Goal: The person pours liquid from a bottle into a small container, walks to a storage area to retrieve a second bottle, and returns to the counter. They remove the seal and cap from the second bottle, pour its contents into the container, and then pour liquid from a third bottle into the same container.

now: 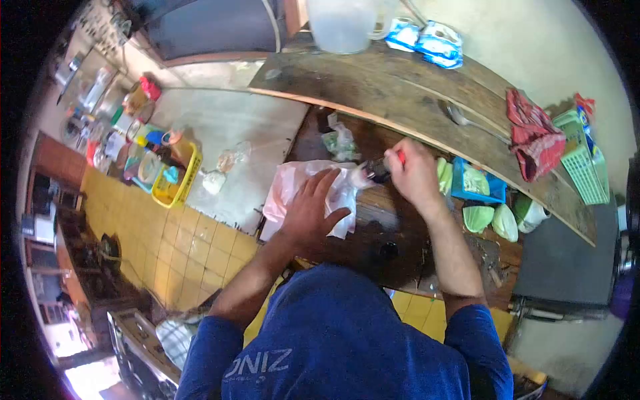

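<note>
My left hand [312, 205] lies flat with spread fingers on a pinkish-white plastic bag [283, 185] on the dark wooden table [373, 227]. What is inside the bag I cannot see. My right hand [412, 175] is closed around a dark tool [378, 171] with a red part at its handle. The tool's far end is blurred and meets a whitish patch at the bag's right edge. Just beyond the bag sits a small clear plastic bag [340, 143] with green bits in it.
A blue basket [495, 195] with greens stands right of my right hand, near cut cabbage pieces [479, 219]. Behind runs a raised plank shelf [373, 83] with a spoon [460, 115], a red plastic bag [533, 137] and a green basket [587, 163]. A yellow basket [193, 175] stands at left.
</note>
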Motion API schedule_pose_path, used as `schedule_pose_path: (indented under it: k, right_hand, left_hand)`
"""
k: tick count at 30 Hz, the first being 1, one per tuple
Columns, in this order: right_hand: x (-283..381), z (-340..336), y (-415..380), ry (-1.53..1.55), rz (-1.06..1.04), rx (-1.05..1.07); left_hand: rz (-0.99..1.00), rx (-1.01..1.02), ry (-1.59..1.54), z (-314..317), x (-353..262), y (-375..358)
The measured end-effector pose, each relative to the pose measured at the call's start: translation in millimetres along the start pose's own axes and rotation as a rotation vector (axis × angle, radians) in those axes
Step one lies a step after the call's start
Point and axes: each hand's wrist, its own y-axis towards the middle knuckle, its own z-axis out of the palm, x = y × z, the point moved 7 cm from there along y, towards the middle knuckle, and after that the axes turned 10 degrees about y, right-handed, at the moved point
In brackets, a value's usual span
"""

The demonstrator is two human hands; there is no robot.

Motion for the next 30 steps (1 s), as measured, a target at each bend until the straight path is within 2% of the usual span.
schedule_pose_path:
  k: [2, 3, 4, 5, 6, 7, 9, 10, 11, 12, 13, 15, 16, 18, 19, 21, 23, 24, 25, 27, 28, 29, 30]
  right_hand:
    - [-36, 18, 25, -0.117, 0.0, -0.025]
    - [-53, 28, 35, -0.182, -0.029, -0.01]
    - [-54, 31, 44, -0.232, -0.123, -0.045]
    - [-55, 37, 55, -0.271, -0.221, -0.086]
    - [-81, 52, 68, -0.3, -0.215, -0.036]
    - [-114, 72, 83, -0.334, -0.211, 0.014]
    - [-151, 92, 100, -0.515, -0.376, -0.107]
    - [-159, 98, 113, -0.551, -0.364, -0.13]
    - [-163, 103, 125, -0.565, -0.318, -0.137]
    - [-166, 109, 137, -0.576, -0.271, -0.15]
    - [-168, 113, 146, -0.58, -0.23, -0.156]
    - [-167, 118, 158, -0.573, -0.167, -0.153]
    - [-167, 121, 162, -0.569, -0.13, -0.148]
    - [-164, 123, 160, -0.549, -0.041, -0.117]
    - [-160, 122, 155, -0.534, 0.024, -0.102]
    - [-149, 119, 136, -0.508, 0.177, -0.081]
    - [-114, 115, 108, -0.491, 0.353, -0.098]
    - [-90, 118, 96, -0.474, 0.398, -0.114]
    - [-75, 120, 86, -0.486, 0.406, -0.124]
    - [2, 145, 63, -0.264, 0.014, -0.117]
    - [26, 165, 51, -0.256, 0.017, -0.062]
    - [49, 188, 34, -0.249, 0.027, -0.005]
    - [66, 211, 18, -0.148, 0.069, 0.079]
  left_hand:
    - [-0.162, 0.065, -0.036, 6, 34, -41]
    - [-0.23, 0.032, -0.075, 12, 54, -72]
    - [-0.339, 0.096, 0.033, 31, 86, -108]
    - [-0.471, 0.144, 0.015, 44, 114, -149]
    - [-0.513, 0.117, 0.07, 41, 121, -187]
    - [-0.654, 0.139, 0.078, 47, 140, -234]
    - [-0.932, 0.208, 0.069, 70, 177, -340]
    - [-1.069, 0.256, 0.056, 84, 193, -398]
    - [-1.088, 0.312, 0.086, 101, 204, -455]
    - [-1.267, 0.413, 0.067, 116, 214, -520]
    - [-1.048, 0.512, 0.092, 134, 216, -565]
    - [-1.418, 0.488, -0.012, 117, 191, -622]
    - [-1.424, 0.471, -0.012, 111, 185, -627]
    - [-1.682, 0.143, -0.066, 92, 188, -641]
    - [-1.68, 0.135, -0.072, 97, 205, -638]
    - [-1.577, -0.219, -0.185, 96, 249, -622]
    - [-1.382, -0.236, -0.068, 43, 287, -521]
    - [-1.369, -0.216, -0.113, 33, 321, -481]
    - [-1.171, -0.438, -0.201, -5, 335, -410]
    - [-1.007, -0.474, -0.245, -46, 393, -310]
    - [-0.858, -0.517, -0.253, -54, 432, -266]
    - [-0.838, -0.451, -0.204, -72, 462, -222]
    - [-0.667, -0.512, -0.036, -98, 476, -176]
